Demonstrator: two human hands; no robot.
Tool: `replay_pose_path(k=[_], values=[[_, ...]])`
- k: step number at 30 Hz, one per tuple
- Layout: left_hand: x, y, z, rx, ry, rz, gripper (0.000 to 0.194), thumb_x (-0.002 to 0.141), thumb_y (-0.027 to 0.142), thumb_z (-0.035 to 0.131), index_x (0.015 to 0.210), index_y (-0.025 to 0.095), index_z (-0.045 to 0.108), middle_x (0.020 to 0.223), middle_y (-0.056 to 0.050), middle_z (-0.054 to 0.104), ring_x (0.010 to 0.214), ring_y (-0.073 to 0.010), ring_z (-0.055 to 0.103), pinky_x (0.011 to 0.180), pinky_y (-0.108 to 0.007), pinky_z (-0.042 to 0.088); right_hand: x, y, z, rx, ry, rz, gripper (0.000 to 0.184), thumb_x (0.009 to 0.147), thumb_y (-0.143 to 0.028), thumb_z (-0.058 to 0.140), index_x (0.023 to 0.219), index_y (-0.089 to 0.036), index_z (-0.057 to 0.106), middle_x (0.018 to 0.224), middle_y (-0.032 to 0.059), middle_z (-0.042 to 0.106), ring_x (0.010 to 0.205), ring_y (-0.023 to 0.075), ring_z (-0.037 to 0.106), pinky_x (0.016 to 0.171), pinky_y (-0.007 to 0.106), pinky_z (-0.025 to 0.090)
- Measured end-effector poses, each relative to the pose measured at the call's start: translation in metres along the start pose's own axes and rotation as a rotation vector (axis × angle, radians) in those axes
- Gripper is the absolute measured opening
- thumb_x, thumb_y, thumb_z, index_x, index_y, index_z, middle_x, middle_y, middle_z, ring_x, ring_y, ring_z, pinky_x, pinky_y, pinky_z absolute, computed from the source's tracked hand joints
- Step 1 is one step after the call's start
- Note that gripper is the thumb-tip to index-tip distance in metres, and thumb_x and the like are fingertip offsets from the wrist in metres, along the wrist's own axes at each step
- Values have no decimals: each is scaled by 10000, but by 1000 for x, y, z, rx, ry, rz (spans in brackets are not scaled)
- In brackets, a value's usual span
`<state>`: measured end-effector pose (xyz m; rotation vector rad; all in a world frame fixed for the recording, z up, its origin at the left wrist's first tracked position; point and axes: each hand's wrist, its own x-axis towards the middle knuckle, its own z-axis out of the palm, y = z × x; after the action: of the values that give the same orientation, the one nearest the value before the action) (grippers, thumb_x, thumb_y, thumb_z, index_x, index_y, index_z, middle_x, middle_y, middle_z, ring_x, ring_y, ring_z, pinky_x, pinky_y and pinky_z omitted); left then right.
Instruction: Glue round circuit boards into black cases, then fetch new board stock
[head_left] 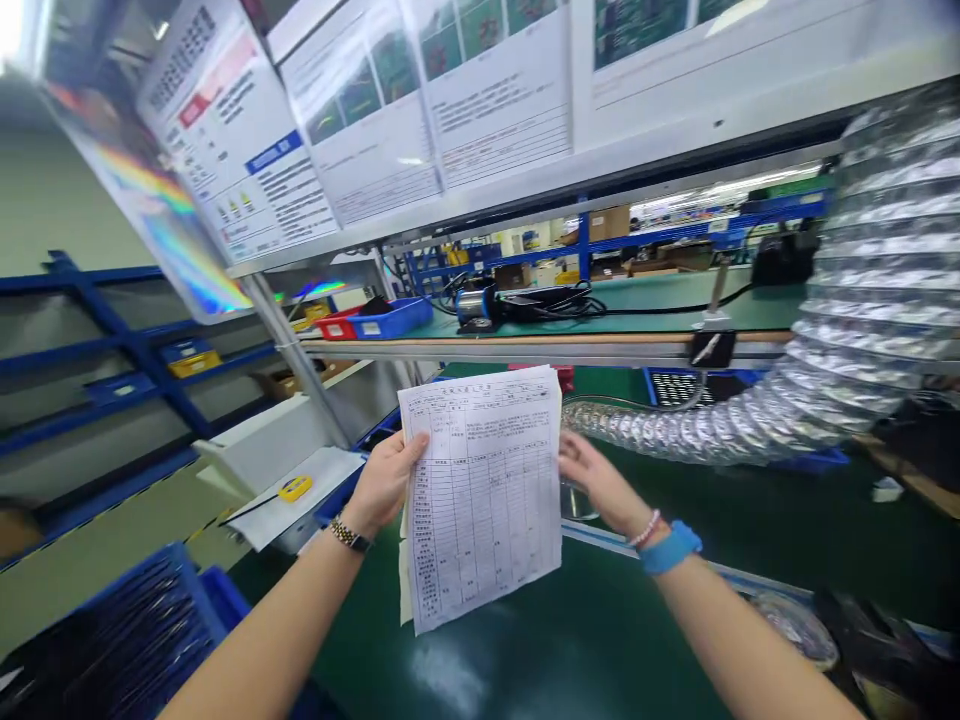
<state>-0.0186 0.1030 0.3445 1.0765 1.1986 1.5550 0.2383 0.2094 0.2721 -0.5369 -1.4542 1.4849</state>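
I hold a printed paper form (484, 495) with a table of small text upright in front of me, above the dark green bench (585, 640). My left hand (386, 480) pinches its left edge, thumb on the front; a metal watch sits on that wrist. My right hand (596, 480) grips the right edge, its fingers behind the sheet; that wrist wears a blue band and a bead bracelet. A second sheet shows behind the first along the lower left edge.
A silver flexible duct (847, 330) curves across the right side. A shelf (570, 345) above holds blue bins (394, 318) and black cables. Instruction sheets (375, 120) hang overhead. Blue trays (142, 640) lie lower left, and a white surface with a yellow item (295, 488) sits to the left.
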Motion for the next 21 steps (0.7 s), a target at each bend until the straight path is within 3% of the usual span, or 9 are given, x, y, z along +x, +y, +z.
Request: replay_pose_path(k=[1, 3, 7, 13, 17, 21], values=[[-8, -1, -7, -6, 16, 0, 436, 700, 365, 680, 1049, 117, 597, 973, -108, 674, 854, -231, 632, 739, -354, 522, -11, 12, 18, 65, -117, 70, 444, 721, -371, 659, 1121, -210, 553, 1153, 76, 605, 1044, 197, 562, 888, 339, 457], [-22, -4, -23, -8, 52, -2, 404, 723, 350, 663, 1054, 130, 594, 987, -98, 673, 857, -221, 633, 744, -347, 522, -28, 30, 44, 164, -206, 187, 362, 743, -358, 642, 1054, -174, 609, 1073, 86, 646, 970, 213, 598, 885, 376, 457], [-50, -10, -50, 8, 130, -8, 373, 741, 334, 648, 1049, 130, 592, 965, -93, 679, 828, -215, 641, 725, -337, 525, -41, 43, 67, 222, -168, 285, 287, 753, -337, 639, 972, -152, 658, 952, 84, 688, 850, 217, 635, 818, 385, 488], [-85, -20, -88, -50, 218, 7, 328, 764, 330, 623, 1027, 136, 596, 988, -94, 673, 861, -223, 635, 749, -348, 518, -50, 36, 103, 155, -192, 360, 296, 749, -341, 641, 996, -180, 660, 979, 77, 682, 856, 236, 636, 779, 404, 517], [-111, -21, -126, -86, 228, 13, 349, 761, 331, 627, 1051, 141, 591, 1020, -96, 664, 896, -228, 626, 810, -371, 496, -57, 38, 143, 128, -175, 397, 308, 734, -352, 653, 996, -188, 662, 996, 76, 678, 869, 244, 636, 796, 414, 518], [-152, -27, -172, -58, 240, -19, 321, 754, 319, 636, 1022, 147, 597, 1035, -89, 661, 917, -224, 619, 852, -369, 473, -68, 52, 192, 133, -158, 453, 332, 718, -356, 668, 998, -178, 661, 1006, 87, 676, 873, 257, 635, 789, 412, 521]])
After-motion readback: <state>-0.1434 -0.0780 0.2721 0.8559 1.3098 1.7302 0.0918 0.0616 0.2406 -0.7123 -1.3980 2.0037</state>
